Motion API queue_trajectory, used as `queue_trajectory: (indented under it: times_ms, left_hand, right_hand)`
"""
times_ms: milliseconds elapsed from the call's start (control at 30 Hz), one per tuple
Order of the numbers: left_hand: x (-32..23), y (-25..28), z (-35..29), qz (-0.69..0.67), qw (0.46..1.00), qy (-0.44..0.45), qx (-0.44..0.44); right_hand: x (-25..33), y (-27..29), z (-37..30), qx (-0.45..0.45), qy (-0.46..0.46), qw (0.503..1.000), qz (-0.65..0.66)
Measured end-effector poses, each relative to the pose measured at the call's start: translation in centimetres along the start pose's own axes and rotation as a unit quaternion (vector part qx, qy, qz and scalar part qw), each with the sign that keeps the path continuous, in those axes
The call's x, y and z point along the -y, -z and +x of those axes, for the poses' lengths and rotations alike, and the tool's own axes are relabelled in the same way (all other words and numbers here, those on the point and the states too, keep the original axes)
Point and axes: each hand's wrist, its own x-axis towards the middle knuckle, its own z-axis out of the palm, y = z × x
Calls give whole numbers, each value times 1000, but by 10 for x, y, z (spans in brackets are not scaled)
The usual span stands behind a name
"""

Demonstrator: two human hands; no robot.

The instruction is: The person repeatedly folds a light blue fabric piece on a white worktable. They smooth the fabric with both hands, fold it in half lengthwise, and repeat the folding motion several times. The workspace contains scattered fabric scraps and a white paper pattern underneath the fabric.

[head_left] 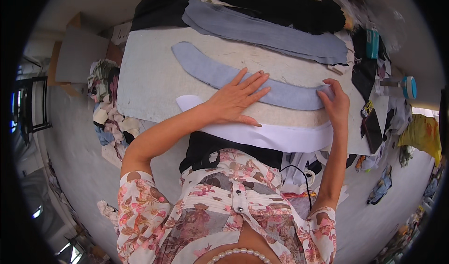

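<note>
A curved light-blue fabric strip lies across the pale table, bowing toward me. My left hand rests flat over its middle, fingers spread, with the thumb reaching toward a white strip. At the blue strip's right end is my right hand, its thumb and curled fingers gripping that end. The white strip runs along the near table edge, partly beneath my left forearm; its pointed left end shows beyond the arm.
Behind lies a stack of blue fabric pieces, with black fabric farther back. A dark phone and a turquoise pack are at the right. Fabric scraps pile up left of the table.
</note>
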Motion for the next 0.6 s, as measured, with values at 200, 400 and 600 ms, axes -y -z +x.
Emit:
queue_trajectory:
  times_ms: [200, 400, 600]
  left_hand:
    - [-9, -1, 19, 5, 999, -38, -9]
    - [-8, -6, 25, 8, 998, -63, -8]
    - [-7, -6, 24, 15, 998, -61, -5]
  right_hand:
    - [3, -1, -3, -17, 2, 1000, -12]
    - [-21, 13, -6, -17, -84, 990, 108]
    - [-29, 6, -8, -74, -75, 986, 127]
